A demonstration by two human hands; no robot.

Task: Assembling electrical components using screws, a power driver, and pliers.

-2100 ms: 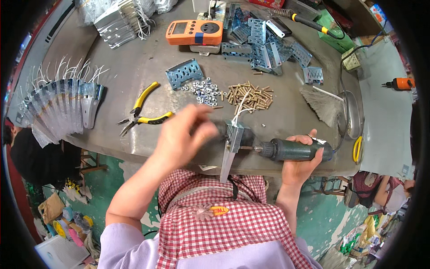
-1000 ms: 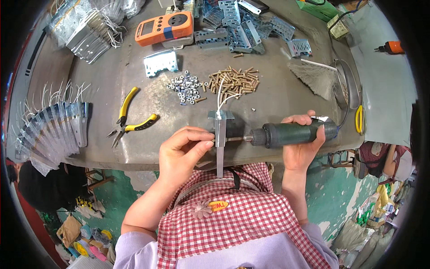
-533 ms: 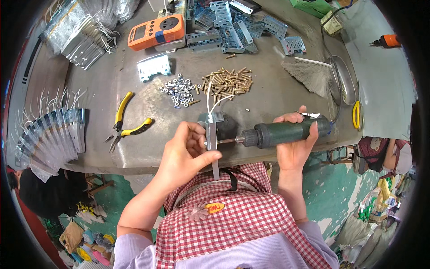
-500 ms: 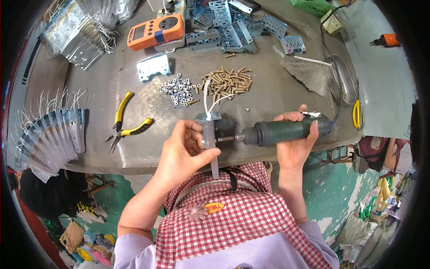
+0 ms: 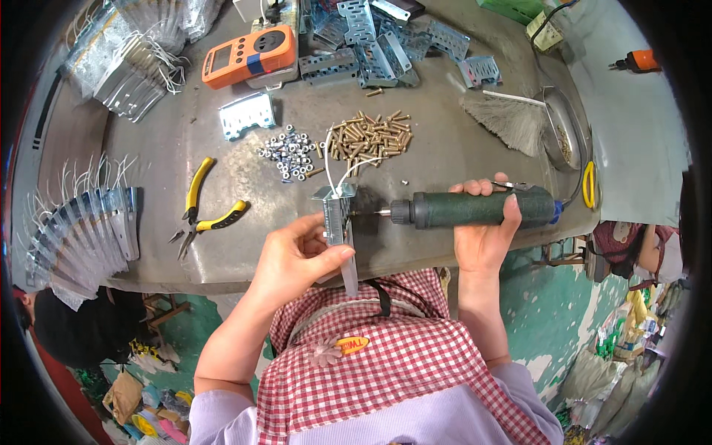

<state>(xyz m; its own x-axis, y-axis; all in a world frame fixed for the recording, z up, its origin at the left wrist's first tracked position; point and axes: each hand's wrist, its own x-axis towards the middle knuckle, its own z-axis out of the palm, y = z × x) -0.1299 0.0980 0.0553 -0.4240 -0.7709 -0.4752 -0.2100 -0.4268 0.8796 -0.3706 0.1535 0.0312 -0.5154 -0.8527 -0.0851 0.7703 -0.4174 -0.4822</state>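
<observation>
My left hand [image 5: 291,256] is closed round a narrow metal bracket [image 5: 336,222] that stands on edge near the table's front. A pale flat strip [image 5: 350,276] reaches below it, and two white wires [image 5: 329,157] rise from its far end. In my right hand [image 5: 480,248] lies a dark green electric screwdriver [image 5: 463,210], held level with the fingers over its lever. Its thin bit [image 5: 374,213] points left at the bracket's far half, its tip close to the side; whether they touch, I cannot tell.
Brass-coloured screws [image 5: 371,137] and small nuts [image 5: 288,157] lie heaped beyond my hands. Yellow-handled pliers [image 5: 199,215] rest at left, near a fanned row of wired strips [image 5: 89,233]. Farther back are an orange meter [image 5: 248,58] and piled metal brackets [image 5: 382,63]. A brush [image 5: 508,122] lies at right.
The screwdriver's bit has moved away from me, from the bracket's nearer part toward its far end. The bracket has turned slightly, showing more of its face. The whole view has shifted a little.
</observation>
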